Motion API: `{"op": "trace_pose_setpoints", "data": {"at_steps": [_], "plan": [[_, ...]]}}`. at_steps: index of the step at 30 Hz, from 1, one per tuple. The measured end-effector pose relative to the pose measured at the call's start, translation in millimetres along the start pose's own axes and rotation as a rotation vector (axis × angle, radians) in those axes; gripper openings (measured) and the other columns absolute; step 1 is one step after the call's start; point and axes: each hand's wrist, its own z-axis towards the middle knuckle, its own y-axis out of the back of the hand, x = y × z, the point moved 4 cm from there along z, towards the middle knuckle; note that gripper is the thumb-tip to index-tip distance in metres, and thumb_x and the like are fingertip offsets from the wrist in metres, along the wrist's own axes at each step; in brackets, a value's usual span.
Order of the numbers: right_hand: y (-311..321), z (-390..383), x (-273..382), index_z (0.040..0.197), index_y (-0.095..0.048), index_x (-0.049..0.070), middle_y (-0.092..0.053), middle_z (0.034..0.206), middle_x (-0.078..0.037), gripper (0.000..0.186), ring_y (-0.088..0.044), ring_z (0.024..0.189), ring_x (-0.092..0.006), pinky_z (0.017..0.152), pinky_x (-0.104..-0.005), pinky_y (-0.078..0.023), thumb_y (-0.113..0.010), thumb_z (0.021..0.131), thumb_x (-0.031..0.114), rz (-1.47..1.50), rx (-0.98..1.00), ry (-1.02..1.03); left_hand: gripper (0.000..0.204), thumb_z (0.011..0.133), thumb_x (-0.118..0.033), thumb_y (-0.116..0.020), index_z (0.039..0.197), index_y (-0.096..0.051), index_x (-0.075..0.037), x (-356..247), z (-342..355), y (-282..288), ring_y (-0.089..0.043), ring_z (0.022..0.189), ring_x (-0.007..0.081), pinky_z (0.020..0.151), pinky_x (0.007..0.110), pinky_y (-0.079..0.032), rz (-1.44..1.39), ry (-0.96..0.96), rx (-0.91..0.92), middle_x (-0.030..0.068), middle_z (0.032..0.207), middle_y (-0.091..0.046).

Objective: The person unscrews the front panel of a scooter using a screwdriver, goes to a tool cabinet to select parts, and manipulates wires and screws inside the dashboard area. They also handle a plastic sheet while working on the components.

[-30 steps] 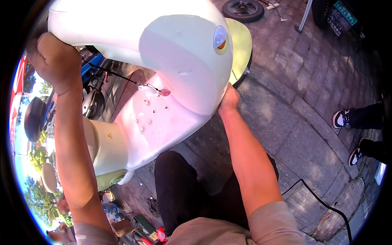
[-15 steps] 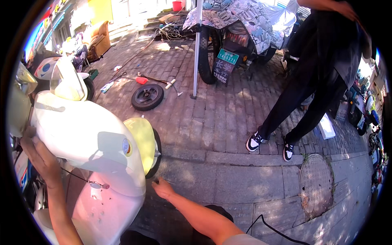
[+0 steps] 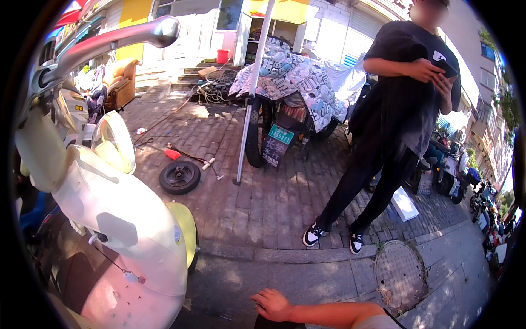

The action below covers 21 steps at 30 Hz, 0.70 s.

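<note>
A cream-white scooter (image 3: 139, 219) stands close on my left, with a pale pink inner panel (image 3: 126, 296) and a yellow-green front fender (image 3: 185, 227). Its metal handlebar (image 3: 118, 37) reaches across the upper left. A dark cord with a small tag (image 3: 131, 277) hangs from the keyhole area. My right hand (image 3: 272, 305) is at the lower middle, apart from the scooter, resting on something dark that looks like my knee. Its fingers are loosely spread and nothing shows in them. My left hand is out of view.
A loose small wheel (image 3: 179, 177) lies on the paving near a red object (image 3: 172, 154) and a T-handled tool (image 3: 208, 163). A metal pole (image 3: 245, 137) stands before a motorbike under a patterned cover (image 3: 298, 82). A person (image 3: 392, 109) stands right, near a manhole cover (image 3: 400, 277).
The view has tilted up, bringing in the handlebar and the person's upper body. My left hand has left the scooter and the view. My right hand has drawn back from beside the front wheel.
</note>
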Motion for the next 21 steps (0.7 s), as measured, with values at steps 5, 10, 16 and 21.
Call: {"op": "trace_pose_setpoints", "data": {"at_steps": [5,10,16,21], "plan": [[-24,-4,-7,0.126,-0.062,0.007,-0.063,0.109,-0.019,0.043,-0.063,0.099,-0.0374,0.086,-0.0507,-0.051,-0.069,0.088,0.027,-0.045,-0.15,0.001,0.024,0.09,-0.014,-0.071,0.07,-0.059,-0.007,31,-34,-49,-0.052,0.056,0.0387,0.054,0.05,-0.04,0.034,-0.384,-0.28,0.018,0.065,-0.053],[12,3,35,0.113,-0.061,0.003,-0.061,0.1,-0.021,0.039,-0.06,0.092,-0.0412,0.078,-0.0557,-0.049,-0.069,0.085,0.029,0.076,-0.08,0.031,0.012,0.09,-0.018,-0.07,0.09,-0.068,-0.007,39,-44,-43,-0.057,0.064,0.0334,0.061,0.049,-0.045,0.077,-0.351,-0.202,0.0178,0.074,-0.058],[66,-1,91,0.115,-0.061,0.005,-0.06,0.101,-0.022,0.037,-0.06,0.093,-0.0425,0.079,-0.0561,-0.05,-0.067,0.086,0.028,0.259,-0.079,-0.086,0.042,0.096,-0.038,-0.067,0.124,-0.07,-0.008,4,-43,-29,-0.071,0.109,0.0357,0.099,0.051,-0.054,0.218,-0.006,0.521,0.0256,0.118,-0.072],[74,-32,123,0.113,-0.063,0.006,-0.061,0.106,-0.024,0.034,-0.061,0.097,-0.0443,0.082,-0.0566,-0.051,-0.067,0.086,0.028,0.238,-0.017,-0.5,0.037,0.102,-0.034,-0.058,0.12,-0.07,-0.005,-17,-52,-39,-0.07,0.099,0.0382,0.088,0.05,-0.055,0.085,-0.464,0.433,0.0225,0.108,-0.072]]}}
